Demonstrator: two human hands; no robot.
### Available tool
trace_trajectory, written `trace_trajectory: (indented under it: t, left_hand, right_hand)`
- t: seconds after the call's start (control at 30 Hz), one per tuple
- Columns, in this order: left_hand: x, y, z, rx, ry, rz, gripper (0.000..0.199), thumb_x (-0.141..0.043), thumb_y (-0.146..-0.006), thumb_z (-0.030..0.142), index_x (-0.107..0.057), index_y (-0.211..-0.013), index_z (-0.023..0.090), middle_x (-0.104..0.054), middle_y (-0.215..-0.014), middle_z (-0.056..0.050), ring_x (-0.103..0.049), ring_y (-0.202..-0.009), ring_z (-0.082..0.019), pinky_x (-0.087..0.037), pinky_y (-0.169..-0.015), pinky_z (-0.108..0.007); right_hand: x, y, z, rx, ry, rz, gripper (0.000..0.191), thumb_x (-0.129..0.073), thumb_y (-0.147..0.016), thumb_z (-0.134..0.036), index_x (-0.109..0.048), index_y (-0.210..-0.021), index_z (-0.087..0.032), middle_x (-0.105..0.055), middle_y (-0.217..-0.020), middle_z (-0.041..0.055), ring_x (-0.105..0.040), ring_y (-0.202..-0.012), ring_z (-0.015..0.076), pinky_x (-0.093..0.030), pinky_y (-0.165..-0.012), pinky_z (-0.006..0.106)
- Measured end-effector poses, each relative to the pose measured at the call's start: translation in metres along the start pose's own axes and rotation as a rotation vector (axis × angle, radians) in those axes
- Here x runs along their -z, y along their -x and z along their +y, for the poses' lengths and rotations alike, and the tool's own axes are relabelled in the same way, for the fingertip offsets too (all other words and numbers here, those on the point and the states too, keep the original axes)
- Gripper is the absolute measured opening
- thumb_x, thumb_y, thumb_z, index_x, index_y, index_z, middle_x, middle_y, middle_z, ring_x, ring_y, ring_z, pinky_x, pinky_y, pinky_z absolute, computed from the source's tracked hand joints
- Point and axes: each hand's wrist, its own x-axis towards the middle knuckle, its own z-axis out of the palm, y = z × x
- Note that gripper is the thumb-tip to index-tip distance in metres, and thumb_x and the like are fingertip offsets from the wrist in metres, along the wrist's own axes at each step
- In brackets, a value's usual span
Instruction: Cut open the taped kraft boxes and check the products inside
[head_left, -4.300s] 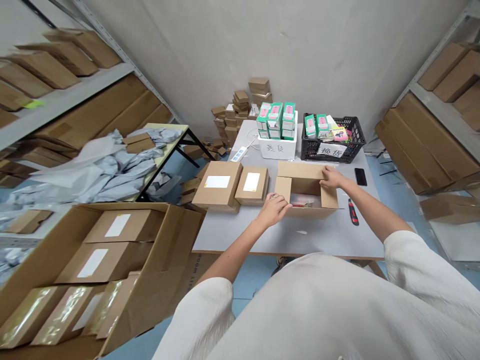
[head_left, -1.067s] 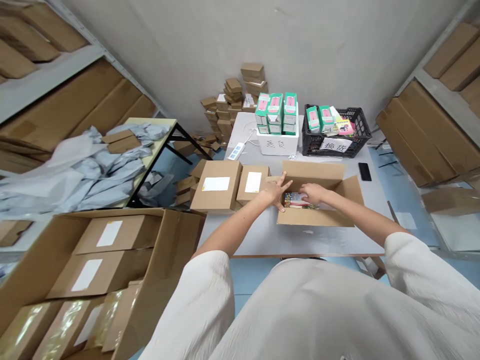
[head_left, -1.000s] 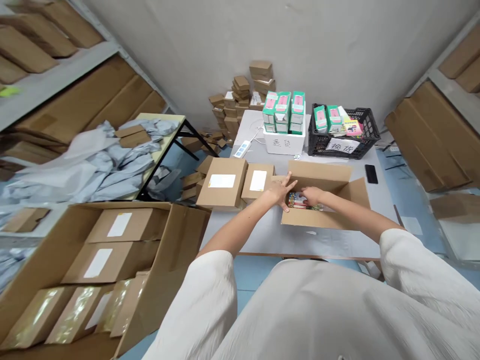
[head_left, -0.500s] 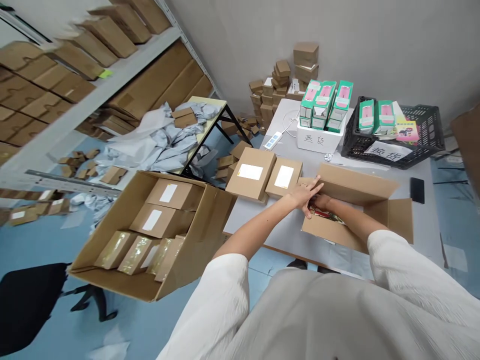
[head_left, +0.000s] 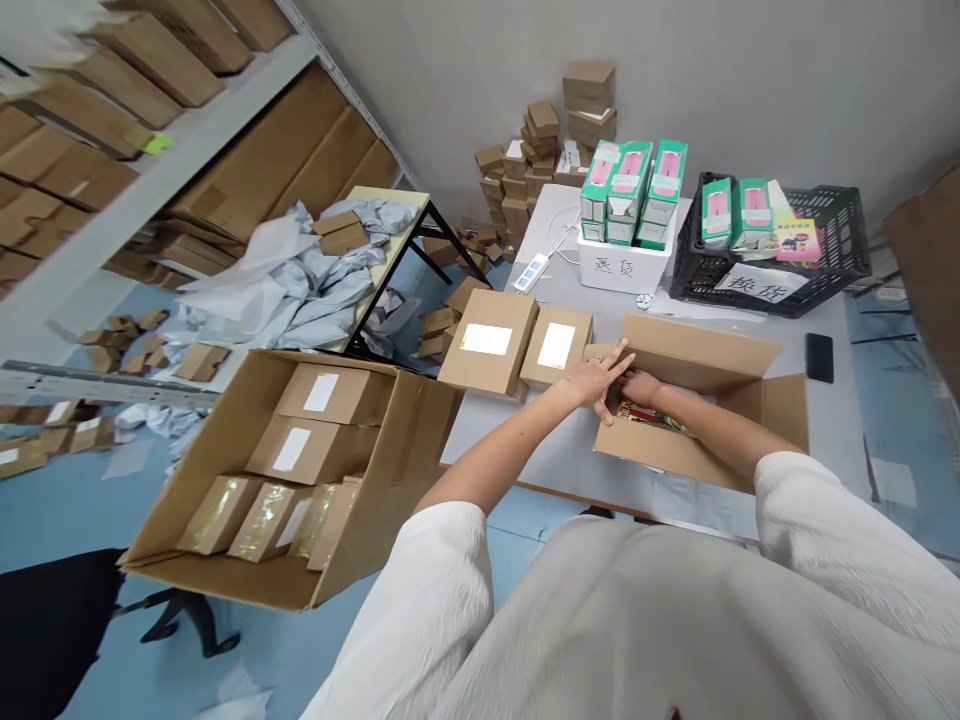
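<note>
An open cardboard box [head_left: 667, 445] stands on the table in front of me with its flaps up. My left hand [head_left: 596, 380] rests at the box's left end, fingers spread over the edge. Inside, my right hand [head_left: 640, 388] reaches to the same end, beside the left fingertips; its own fingers are mostly hidden, so I cannot tell whether they grip anything. Colourful printed items [head_left: 641, 412], red and green, lie in the box below the right hand and are partly covered by it.
Left of the box sit two labelled cartons, one larger [head_left: 480, 365], one smaller [head_left: 551, 370]. Behind are a white bin [head_left: 622, 270] of green-and-pink boxes and a black crate [head_left: 806, 290]. A phone [head_left: 819, 358] lies right. A big carton [head_left: 420, 450] of parcels stands left.
The view has shifted slightly, so the surroundings sit a little differently in it. Both hands stay at the box's left end, and the right hand has moved only slightly inside.
</note>
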Motion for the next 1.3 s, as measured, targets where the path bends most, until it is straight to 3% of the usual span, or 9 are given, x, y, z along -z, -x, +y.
trace_trajectory:
  t: [0.2,0.33,0.5,0.7,0.9,1.0,1.13,1.2,1.3]
  left_hand:
    - [0.001,-0.002,-0.002,-0.001,-0.001,0.001,0.173,-0.094,-0.052,0.085,0.002,-0.181,0.022,0.021,-0.183,-0.025,-0.048,-0.151,-0.058,-0.04,-0.121,-0.055]
    - [0.003,-0.002,-0.003,0.022,0.019,-0.012,0.17,-0.093,-0.053,0.087,-0.002,-0.182,0.021,0.021,-0.182,-0.026,-0.049,-0.151,-0.058,-0.039,-0.122,-0.055]
    - [0.006,-0.001,-0.006,0.007,0.05,0.005,0.169,-0.092,-0.053,0.088,-0.004,-0.182,0.023,0.019,-0.184,-0.024,-0.046,-0.153,-0.059,-0.038,-0.123,-0.053]
    - [0.015,0.006,-0.004,0.012,0.026,-0.009,0.165,-0.093,-0.055,0.086,-0.008,-0.182,0.024,0.014,-0.185,-0.026,-0.049,-0.151,-0.057,-0.04,-0.122,-0.054]
    - [0.02,0.019,-0.006,-0.01,0.086,0.031,0.156,-0.094,-0.058,0.082,-0.018,-0.181,0.021,0.007,-0.185,-0.027,-0.044,-0.157,-0.056,-0.04,-0.124,-0.056]
    - [0.022,0.029,-0.005,-0.012,0.14,0.067,0.142,-0.091,-0.065,0.079,-0.027,-0.179,0.023,-0.005,-0.187,-0.024,-0.041,-0.161,-0.05,-0.041,-0.126,-0.054]
    - [0.037,0.046,0.012,-0.043,0.269,0.178,0.103,-0.074,-0.088,0.075,-0.045,-0.171,0.022,-0.033,-0.182,-0.018,-0.037,-0.166,-0.041,-0.037,-0.131,-0.05]
    - [0.049,0.05,0.032,-0.086,0.404,0.302,0.085,-0.062,-0.099,0.072,-0.05,-0.168,0.024,-0.047,-0.175,-0.014,-0.042,-0.163,-0.037,-0.035,-0.133,-0.049]
    - [0.065,0.049,0.069,-0.148,0.722,0.49,0.081,-0.063,-0.1,0.073,-0.052,-0.166,0.027,-0.062,-0.163,-0.012,-0.062,-0.145,-0.036,-0.05,-0.121,-0.047]
  right_hand:
    - [0.04,0.069,0.01,-0.113,0.054,-0.002,0.03,-0.057,-0.1,-0.009,-0.082,-0.116,-0.013,-0.08,-0.118,0.0204,-0.069,-0.115,0.0326,-0.046,-0.1,0.04]
    - [0.07,0.127,0.015,-0.193,0.036,0.101,0.026,-0.056,-0.103,-0.015,-0.081,-0.113,-0.015,-0.079,-0.113,0.0201,-0.067,-0.109,0.0322,-0.045,-0.092,0.038]
    - [0.097,0.182,0.013,-0.321,-0.058,0.339,0.03,-0.048,-0.11,-0.024,-0.077,-0.114,-0.017,-0.078,-0.109,0.017,-0.066,-0.102,0.0308,-0.043,-0.085,0.037]
    - [0.118,0.228,0.01,-0.364,-0.181,0.688,0.035,-0.048,-0.112,-0.038,-0.076,-0.12,-0.02,-0.079,-0.114,0.0151,-0.066,-0.103,0.0314,-0.046,-0.09,0.039]
    - [0.14,0.262,0.01,-0.382,-0.31,0.826,0.037,-0.053,-0.109,-0.046,-0.08,-0.12,-0.024,-0.082,-0.116,0.0122,-0.07,-0.102,0.0315,-0.052,-0.092,0.042]
    - [0.151,0.275,0.01,-0.389,-0.365,0.875,0.038,-0.056,-0.106,-0.048,-0.082,-0.118,-0.024,-0.082,-0.113,0.0116,-0.071,-0.1,0.0314,-0.054,-0.09,0.044]
    - [0.171,0.291,0.008,-0.387,-0.422,0.961,0.039,-0.06,-0.104,-0.053,-0.084,-0.115,-0.025,-0.083,-0.111,0.0103,-0.073,-0.098,0.0304,-0.056,-0.086,0.042]
    - [0.184,0.297,0.006,-0.37,-0.453,0.992,0.04,-0.062,-0.102,-0.056,-0.085,-0.114,-0.025,-0.083,-0.109,0.009,-0.073,-0.097,0.0295,-0.057,-0.084,0.04]
    - [0.202,0.301,0.004,-0.345,-0.513,1.032,0.043,-0.065,-0.1,-0.058,-0.086,-0.112,-0.023,-0.083,-0.104,0.0076,-0.073,-0.095,0.0281,-0.057,-0.082,0.039]
